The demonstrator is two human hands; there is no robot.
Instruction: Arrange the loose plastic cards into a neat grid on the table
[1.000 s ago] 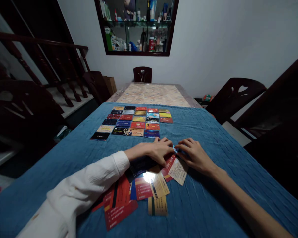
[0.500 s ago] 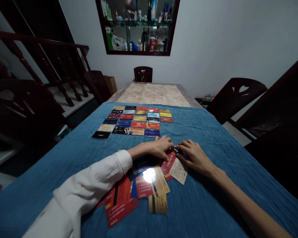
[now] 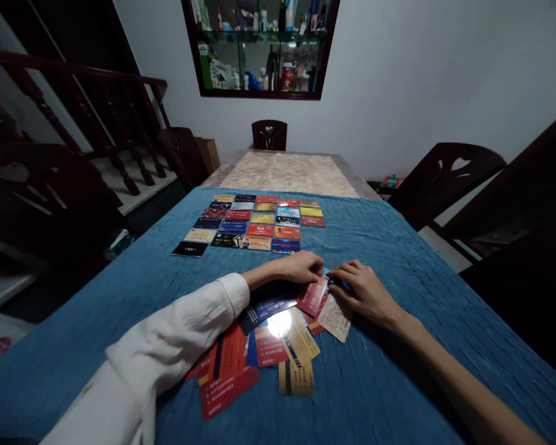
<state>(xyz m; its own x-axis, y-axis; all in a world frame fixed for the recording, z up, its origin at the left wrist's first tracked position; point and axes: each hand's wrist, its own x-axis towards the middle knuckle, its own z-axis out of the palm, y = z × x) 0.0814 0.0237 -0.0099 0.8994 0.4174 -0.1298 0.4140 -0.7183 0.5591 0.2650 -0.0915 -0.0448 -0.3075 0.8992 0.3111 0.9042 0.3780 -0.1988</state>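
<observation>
A red card (image 3: 313, 298) is pinched by my left hand (image 3: 302, 267), its fingers closed on the upper edge. My right hand (image 3: 362, 289) is just to the right, fingers curled towards the thumb around something bluish that is mostly hidden. Under its thumb lies a beige card with small print (image 3: 337, 319). A loose pile spreads below my hands: a dark blue card (image 3: 265, 312), a gold card (image 3: 301, 343), a smaller-looking gold-brown card (image 3: 296, 378), an orange-red card (image 3: 230, 352) and a large red card (image 3: 227, 390). My left forearm hides part of it.
Farther up, several cards (image 3: 260, 229) lie face up in neat rows on the blue cloth (image 3: 380, 247). Past the cloth is the marbled table end (image 3: 287, 173). Dark wooden chairs (image 3: 445, 179) stand around, with a railing (image 3: 74, 71) at left.
My left hand's fingers have drawn in and now grip the red card, which has lifted slightly and shows more of its face. The right hand has barely moved. The view has shifted slightly.
</observation>
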